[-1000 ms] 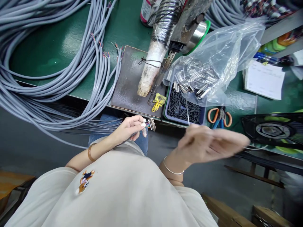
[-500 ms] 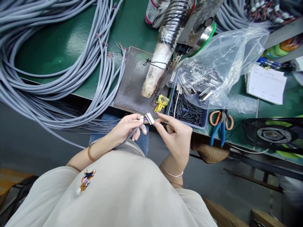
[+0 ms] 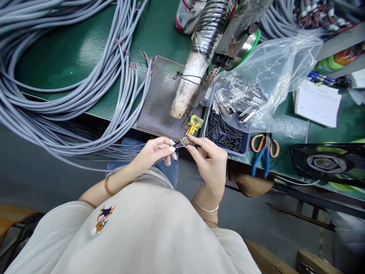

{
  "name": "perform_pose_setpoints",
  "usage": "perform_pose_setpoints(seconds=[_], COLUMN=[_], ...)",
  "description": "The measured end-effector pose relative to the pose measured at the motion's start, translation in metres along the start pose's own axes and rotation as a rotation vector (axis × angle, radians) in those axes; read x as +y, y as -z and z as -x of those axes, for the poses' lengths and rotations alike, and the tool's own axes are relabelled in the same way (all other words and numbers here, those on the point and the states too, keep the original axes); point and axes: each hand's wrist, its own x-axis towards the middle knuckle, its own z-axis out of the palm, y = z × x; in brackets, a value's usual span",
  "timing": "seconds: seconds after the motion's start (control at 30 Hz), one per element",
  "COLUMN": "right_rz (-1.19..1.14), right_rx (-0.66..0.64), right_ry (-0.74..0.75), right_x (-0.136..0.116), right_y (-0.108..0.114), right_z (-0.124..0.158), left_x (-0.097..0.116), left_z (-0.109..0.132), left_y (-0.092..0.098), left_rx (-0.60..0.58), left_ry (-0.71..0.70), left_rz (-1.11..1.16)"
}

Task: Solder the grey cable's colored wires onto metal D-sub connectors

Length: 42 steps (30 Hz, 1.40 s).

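I am pinching a small metal connector (image 3: pixel 184 142) with the right hand (image 3: pixel 211 158); its grip is narrow, thumb and forefinger closing on the connector's outer end. With the left hand (image 3: pixel 155 153) I am gripping the thin coloured wires (image 3: pixel 179 145) that are running into the connector's other side, thumb against forefinger, the remaining fingers curling loosely below. From above, the connector is sitting between the two hands at the near edge of the green bench (image 3: pixel 80 53), right by the front of a dark board (image 3: pixel 159 99). On that board's front right corner a yellow clip (image 3: pixel 195 123) is lying, with a white-wrapped nozzle (image 3: pixel 189 78) hanging over the board behind it.

To the right, a blue tray (image 3: pixel 242 153) is holding short black tubes (image 3: pixel 222 131), and a clear bag (image 3: pixel 293 57) of metal parts is partly covering it. Orange-and-blue pliers (image 3: pixel 265 152) are lying just beside the tray, their handles jutting past the bench edge. On the left, a large bundle of grey cables (image 3: pixel 110 57) is looping across the bench, some stripped ends pointing towards the board.
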Motion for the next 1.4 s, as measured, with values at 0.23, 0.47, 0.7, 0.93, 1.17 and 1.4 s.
perform_pose_setpoints(seconds=[0.23, 0.47, 0.7, 0.93, 1.17, 1.4], right_rz=[0.009, -0.114, -0.160, -0.118, -0.105, -0.066], right_rx=[0.240, 0.664, 0.670, 0.568, 0.647, 0.431], right_ry=[-0.019, 0.101, 0.144, 0.148, 0.140, -0.060], right_x=[0.001, 0.002, -0.001, -0.005, 0.002, 0.018], right_y=[0.000, 0.002, 0.004, 0.004, 0.012, 0.017], right_z=[0.001, 0.003, 0.002, 0.006, 0.013, 0.012], left_x=[-0.002, -0.005, 0.033, 0.070, 0.094, 0.109], left_z=[0.000, 0.007, -0.010, -0.065, -0.057, 0.029], left_y=[0.003, 0.013, 0.033, 0.087, 0.096, -0.006], left_rx=[0.007, -0.142, 0.495, 0.849, 0.890, -0.003], left_ry=[-0.011, -0.237, -0.793, -0.762, -0.995, -0.583], left_rz=[-0.115, -0.893, -1.251, -1.517, -0.787, -0.459])
